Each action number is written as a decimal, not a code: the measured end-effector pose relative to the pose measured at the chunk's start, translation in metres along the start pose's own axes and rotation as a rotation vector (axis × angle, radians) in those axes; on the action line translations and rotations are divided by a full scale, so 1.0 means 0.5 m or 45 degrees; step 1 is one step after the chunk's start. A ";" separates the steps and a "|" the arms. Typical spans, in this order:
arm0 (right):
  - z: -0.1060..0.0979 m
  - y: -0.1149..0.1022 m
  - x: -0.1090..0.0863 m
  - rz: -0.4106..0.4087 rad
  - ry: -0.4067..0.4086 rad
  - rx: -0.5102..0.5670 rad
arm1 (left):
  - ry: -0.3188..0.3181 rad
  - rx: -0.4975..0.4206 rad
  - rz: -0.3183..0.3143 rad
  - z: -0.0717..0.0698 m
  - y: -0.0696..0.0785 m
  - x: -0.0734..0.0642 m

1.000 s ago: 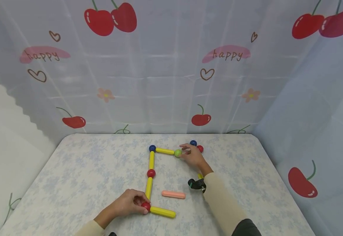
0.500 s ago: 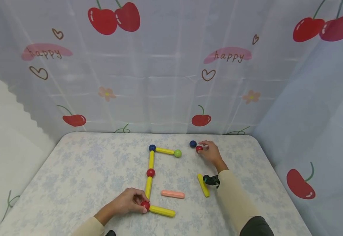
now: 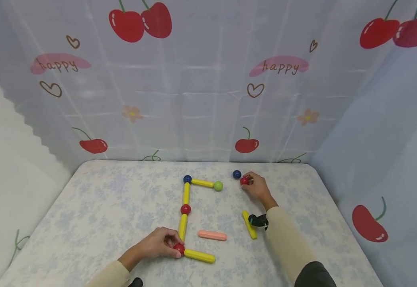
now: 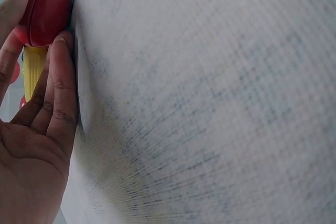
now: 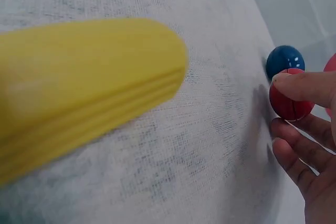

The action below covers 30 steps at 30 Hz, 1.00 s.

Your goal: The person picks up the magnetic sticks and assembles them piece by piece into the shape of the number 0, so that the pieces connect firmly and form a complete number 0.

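Observation:
My left hand [image 3: 160, 244] grips a red ball [image 4: 48, 15] at the near corner of a joined figure of sticks and balls. From that ball a yellow stick [image 3: 200, 256] runs right and another yellow stick [image 3: 183, 227] leads back to a middle red ball [image 3: 185, 209]. Beyond it come a third yellow stick [image 3: 186, 193], a blue ball [image 3: 187, 179], a short-looking yellow stick [image 3: 202, 183] and a green ball [image 3: 218, 185]. At the back right, my right hand [image 3: 259, 188] pinches a loose red ball [image 5: 292, 100] between thumb and fingers, beside a loose blue ball [image 3: 236, 174].
A pink stick [image 3: 212, 235] lies loose inside the figure's open side. Under the right wrist camera [image 3: 257, 220] lies a loose yellow stick [image 3: 250, 227]. The patterned table [image 3: 122, 191] ends at a printed curtain [image 3: 194, 119] behind and at the right.
My right hand has left the green ball, moved right and taken hold of the loose red ball. The left hand keeps its grip on the near red ball.

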State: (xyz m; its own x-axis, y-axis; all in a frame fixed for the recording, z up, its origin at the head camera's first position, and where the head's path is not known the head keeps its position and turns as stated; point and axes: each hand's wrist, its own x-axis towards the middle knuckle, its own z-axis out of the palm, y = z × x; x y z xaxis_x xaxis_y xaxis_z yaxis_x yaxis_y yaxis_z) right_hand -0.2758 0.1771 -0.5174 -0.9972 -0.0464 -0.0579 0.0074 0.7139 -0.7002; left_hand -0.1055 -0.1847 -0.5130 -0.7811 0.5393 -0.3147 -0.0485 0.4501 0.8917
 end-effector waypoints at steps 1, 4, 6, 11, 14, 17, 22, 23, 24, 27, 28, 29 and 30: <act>-0.002 0.000 -0.002 -0.003 -0.003 -0.008 | -0.001 -0.004 0.001 0.001 -0.001 0.001; -0.006 -0.005 -0.014 -0.024 -0.021 0.004 | 0.002 -0.002 0.003 0.002 -0.002 0.002; -0.009 -0.011 -0.024 -0.045 -0.038 0.018 | 0.005 0.006 0.007 0.001 -0.002 0.001; -0.009 -0.024 -0.062 -0.085 -0.110 0.068 | 0.006 0.025 0.007 -0.003 -0.006 0.001; -0.007 -0.036 -0.093 -0.120 -0.176 0.090 | 0.006 0.033 0.007 -0.006 -0.010 0.002; -0.005 -0.047 -0.127 -0.175 -0.271 0.107 | 0.004 0.027 0.013 -0.008 -0.011 0.001; 0.005 -0.061 -0.176 -0.235 -0.511 0.188 | -0.002 0.019 0.007 -0.007 -0.012 -0.001; 0.008 -0.063 -0.185 -0.249 -0.567 0.216 | -0.002 0.019 0.009 -0.008 -0.012 -0.001; 0.010 -0.064 -0.193 -0.266 -0.624 0.240 | -0.003 0.021 0.012 -0.008 -0.012 -0.001; 0.015 -0.069 -0.216 -0.289 -0.764 0.281 | -0.012 0.016 0.030 -0.007 -0.009 0.002; 0.016 -0.071 -0.223 -0.284 -0.805 0.290 | -0.015 0.014 0.035 -0.007 -0.008 0.003; 0.017 -0.074 -0.229 -0.273 -0.845 0.300 | -0.018 0.012 0.039 -0.006 -0.007 0.004; 0.017 -0.078 -0.235 -0.273 -0.877 0.298 | -0.020 0.011 0.040 -0.006 -0.006 0.005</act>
State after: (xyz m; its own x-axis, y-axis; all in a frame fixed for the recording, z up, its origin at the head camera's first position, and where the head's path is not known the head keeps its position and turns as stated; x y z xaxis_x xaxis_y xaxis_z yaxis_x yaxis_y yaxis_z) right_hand -0.1582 0.1490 -0.4894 -0.7077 -0.6483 -0.2808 -0.0894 0.4765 -0.8746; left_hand -0.1092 -0.1868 -0.5156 -0.7725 0.5642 -0.2916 -0.0187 0.4387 0.8984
